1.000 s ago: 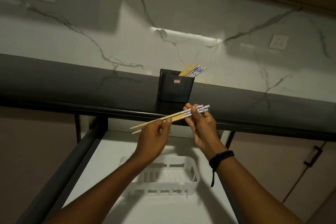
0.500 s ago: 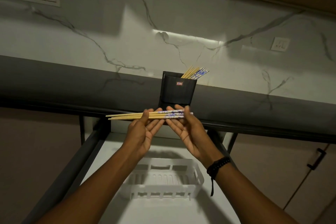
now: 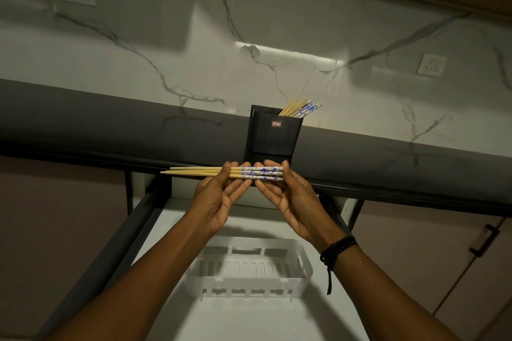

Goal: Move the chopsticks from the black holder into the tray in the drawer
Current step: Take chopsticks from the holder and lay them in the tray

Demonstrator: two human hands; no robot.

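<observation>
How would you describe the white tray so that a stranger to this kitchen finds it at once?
Below the dark countertop is an open drawer with a pale floor. The white tray lies flat on that floor. Unlike the black holder on the countertop, it is low, white and slotted.

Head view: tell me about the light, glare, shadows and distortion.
Head view: dim overall, with a bright glare strip on the wall above the holder. Head view: a soft shadow lies on the drawer floor beyond the tray. Head view: wide-angle bowing curves the counter edge; the held chopsticks look sharp.
</observation>
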